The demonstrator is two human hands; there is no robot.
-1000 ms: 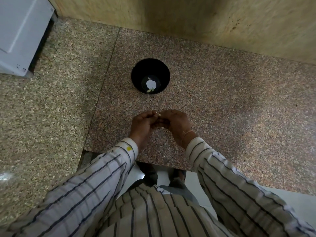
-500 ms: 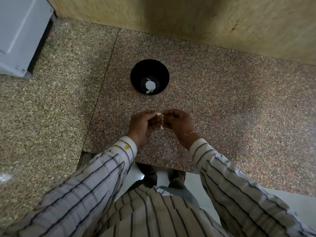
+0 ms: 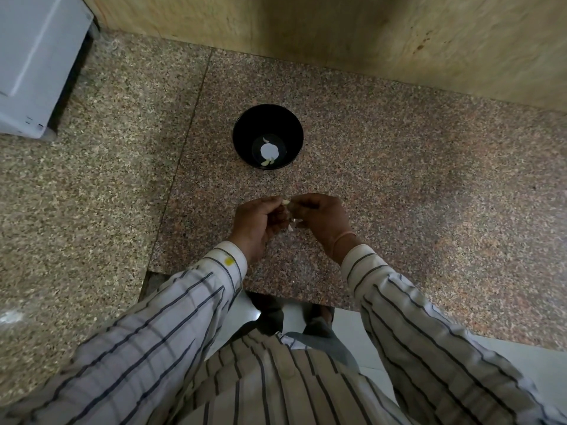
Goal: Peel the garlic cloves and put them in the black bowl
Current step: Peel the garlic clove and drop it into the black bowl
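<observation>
Pale garlic clove (image 3: pixel 285 202) pinched between both hands' fingers (image 3: pixel 302 204), near black bowl (image 3: pixel 242 130).

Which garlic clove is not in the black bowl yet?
The clove pinched between both hands' fingertips, above the counter; the other pale pieces lie inside the black bowl.

You are looking down on a speckled granite counter (image 3: pixel 399 167), pinkish-brown here and paler grey-beige past a seam to your left. A black bowl (image 3: pixel 242 130) stands directly on it, well back from the near edge. A white appliance (image 3: pixel 33 56) sits at the far left corner.
</observation>
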